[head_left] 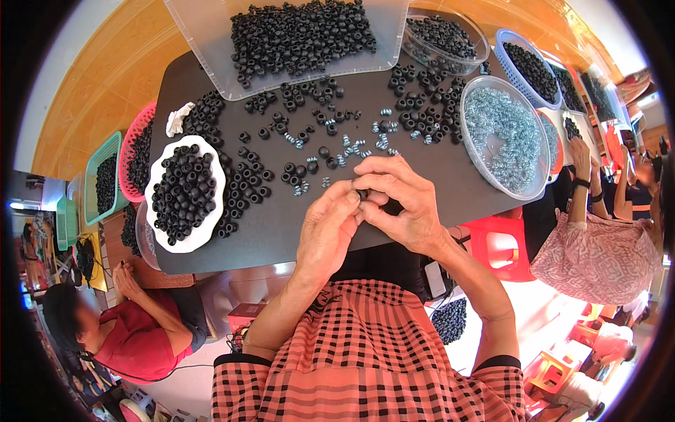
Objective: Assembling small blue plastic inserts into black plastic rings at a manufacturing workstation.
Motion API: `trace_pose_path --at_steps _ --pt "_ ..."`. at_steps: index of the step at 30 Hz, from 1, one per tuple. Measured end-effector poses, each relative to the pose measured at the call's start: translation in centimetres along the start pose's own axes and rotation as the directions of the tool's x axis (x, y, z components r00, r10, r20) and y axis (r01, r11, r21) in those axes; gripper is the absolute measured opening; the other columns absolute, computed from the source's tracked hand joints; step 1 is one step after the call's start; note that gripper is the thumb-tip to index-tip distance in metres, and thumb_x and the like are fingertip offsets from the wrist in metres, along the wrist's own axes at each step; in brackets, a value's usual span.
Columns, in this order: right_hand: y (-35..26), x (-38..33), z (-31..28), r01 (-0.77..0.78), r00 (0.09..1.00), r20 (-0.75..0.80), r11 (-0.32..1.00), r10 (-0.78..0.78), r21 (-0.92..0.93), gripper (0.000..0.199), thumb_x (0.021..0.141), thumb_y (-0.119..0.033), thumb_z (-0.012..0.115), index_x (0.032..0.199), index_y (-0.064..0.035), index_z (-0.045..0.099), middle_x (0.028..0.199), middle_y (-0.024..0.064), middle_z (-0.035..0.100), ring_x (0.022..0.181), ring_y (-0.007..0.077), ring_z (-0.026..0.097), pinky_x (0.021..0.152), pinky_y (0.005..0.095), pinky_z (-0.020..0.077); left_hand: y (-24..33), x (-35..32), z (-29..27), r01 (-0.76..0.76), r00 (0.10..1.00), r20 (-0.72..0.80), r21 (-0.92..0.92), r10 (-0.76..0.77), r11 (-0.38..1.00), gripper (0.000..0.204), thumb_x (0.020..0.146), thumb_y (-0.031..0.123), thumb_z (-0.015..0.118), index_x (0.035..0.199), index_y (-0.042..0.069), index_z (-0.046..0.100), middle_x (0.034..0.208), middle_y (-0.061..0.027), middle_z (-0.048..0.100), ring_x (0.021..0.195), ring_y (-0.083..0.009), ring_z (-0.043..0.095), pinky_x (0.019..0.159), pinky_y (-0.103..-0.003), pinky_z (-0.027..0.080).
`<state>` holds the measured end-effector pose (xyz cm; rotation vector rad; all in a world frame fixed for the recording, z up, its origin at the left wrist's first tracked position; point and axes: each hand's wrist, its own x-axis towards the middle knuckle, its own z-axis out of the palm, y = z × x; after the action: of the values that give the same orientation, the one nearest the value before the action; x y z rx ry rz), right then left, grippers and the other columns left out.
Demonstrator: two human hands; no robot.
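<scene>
- Checked shirt (373, 359), orange-red and black, fills the lower middle of the view, with both bare forearms reaching forward past it.
- One black bead (362, 194) sits between the fingertips of the two hands, above the near edge of the table.
- Left hand (325, 232): closed on the bead, with the thumb against its side.
- Right hand (409, 207): fingers curled in, their tips meeting the left hand's at the bead; whether they pinch the bead itself or something smaller, I cannot tell.
- Just beyond the hands, small silvery-blue springs (382, 142) lie scattered on the dark table (271, 243), among loose black beads (247, 176).
- To the left, a white wavy-edged dish (184, 245) is heaped with black beads; a crumpled white scrap (179, 119) lies behind it.
- To the right, a round clear tub (545, 165) holds a mass of springs.
- At the far side, a big clear bin (197, 42) holds many black beads, with a smaller round tub (485, 55) of them beside it.
- Further out are a pink basket (124, 172) and a green basket (90, 179) on the left, and a blue basket (510, 68) on the right, all holding black beads.
- Beyond the table, someone in a red top (151, 337) sits at left, and someone in a patterned top (598, 257) at right, near a red stool (500, 246).
</scene>
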<state>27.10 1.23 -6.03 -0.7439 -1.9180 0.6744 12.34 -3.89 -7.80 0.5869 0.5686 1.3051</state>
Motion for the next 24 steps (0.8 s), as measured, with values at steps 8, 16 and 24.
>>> trace_pose_path --at_steps 8,16,24 --pt "-0.3 -0.2 -0.3 -0.015 1.0 0.009 0.998 0.014 0.059 0.034 0.066 0.005 0.071 0.098 -0.0069 0.067 0.107 0.0063 0.064 0.085 0.0198 0.06 0.069 0.0296 0.0507 0.7 0.1 0.1 0.052 0.997 0.065 -0.027 -0.05 0.998 0.028 0.099 0.01 0.042 0.118 -0.006 0.055 0.108 -0.0159 0.063 0.103 -0.0204 0.061 0.09 -0.032 0.047" --pt "-0.5 -0.4 -0.6 -0.045 0.996 -0.065 0.992 0.053 0.122 0.031 0.069 0.002 0.069 0.099 -0.0061 0.068 0.101 0.0056 0.064 0.088 0.0211 0.06 0.071 0.0307 0.0519 0.5 0.5 0.3 0.041 0.996 -0.076 0.058 -0.037 0.997 0.025 0.094 0.009 0.048 0.112 -0.007 0.055 0.105 -0.0161 0.064 0.096 -0.0196 0.061 0.085 -0.031 0.046" --pt "-1.6 -1.6 -6.3 -0.147 0.968 -0.211 0.989 0.138 -0.029 0.022 0.076 0.005 0.064 0.095 -0.0039 0.067 0.089 0.0097 0.066 0.078 0.0212 0.065 0.068 0.0302 0.0518 0.2 0.6 0.2 -0.014 1.0 0.026 0.114 0.011 0.993 0.018 0.093 0.005 0.044 0.106 -0.006 0.051 0.086 -0.0204 0.067 0.097 -0.027 0.06 0.096 -0.039 0.043"
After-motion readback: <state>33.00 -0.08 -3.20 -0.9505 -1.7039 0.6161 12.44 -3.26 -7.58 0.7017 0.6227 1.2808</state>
